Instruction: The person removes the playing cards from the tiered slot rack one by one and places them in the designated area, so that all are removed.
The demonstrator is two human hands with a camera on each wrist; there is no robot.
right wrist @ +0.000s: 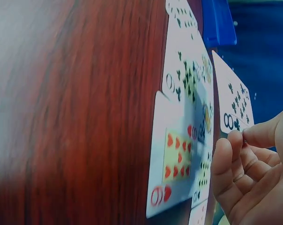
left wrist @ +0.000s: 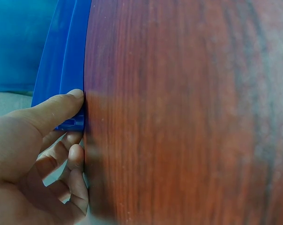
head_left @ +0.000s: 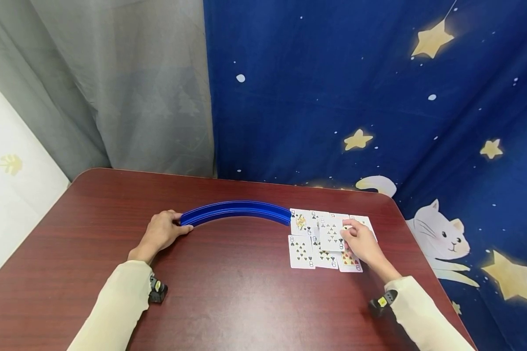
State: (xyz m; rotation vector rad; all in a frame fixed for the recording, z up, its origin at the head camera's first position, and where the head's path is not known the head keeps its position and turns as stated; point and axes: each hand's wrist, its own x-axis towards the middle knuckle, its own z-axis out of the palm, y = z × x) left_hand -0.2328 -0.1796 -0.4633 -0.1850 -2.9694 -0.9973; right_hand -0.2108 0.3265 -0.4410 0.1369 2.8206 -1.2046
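Observation:
A curved blue card holder (head_left: 237, 208) with grooves along its length lies on the table. My left hand (head_left: 161, 231) pinches its left end, the thumb (left wrist: 62, 108) on top in the left wrist view. My right hand (head_left: 361, 240) holds the eight of clubs (head_left: 331, 234) by its lower corner, between thumb and fingertips. That card is raised over two rows of face-up playing cards. The near row has an eight of spades (head_left: 301, 252), a nine of clubs (head_left: 328, 261) and a nine of hearts (right wrist: 178, 159). A face card (head_left: 299, 222) lies at the holder's right end.
The dark red wooden table (head_left: 228, 302) spreads in front of both arms. Behind it hang a grey curtain (head_left: 153, 97) and a blue curtain (head_left: 298, 97) with stars. Part of the far row of cards is covered by the raised card and the right hand.

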